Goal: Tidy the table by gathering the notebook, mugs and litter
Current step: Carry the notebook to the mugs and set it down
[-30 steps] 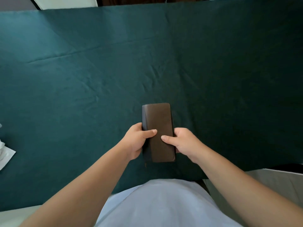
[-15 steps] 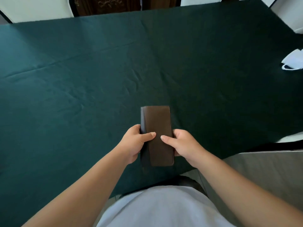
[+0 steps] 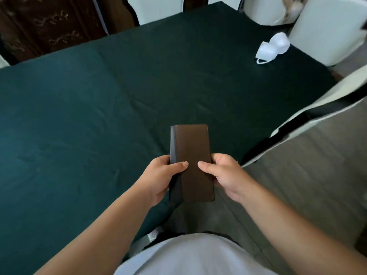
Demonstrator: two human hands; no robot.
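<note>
A slim brown notebook (image 3: 190, 151) is held closed in front of me, above the near edge of the table. My left hand (image 3: 161, 178) grips its left side near the dark spine, thumb on the cover. My right hand (image 3: 224, 175) grips its right side, thumb also on the cover. A thin dark strap hangs from the notebook's lower left corner. Far right on the dark green tablecloth (image 3: 79, 116) lie two white mugs (image 3: 273, 47) on their sides, touching each other.
White chairs (image 3: 327, 30) stand at the table's far right corner and along its right side, and another chair back (image 3: 156, 8) shows at the far edge. Grey floor (image 3: 307, 165) lies to my right. A dark carved panel (image 3: 49, 24) stands behind the table.
The view has swung to the right and up: the white mugs and chairs have come fully into sight, while the paper at the left edge has left the frame. Both hands keep holding the notebook.
</note>
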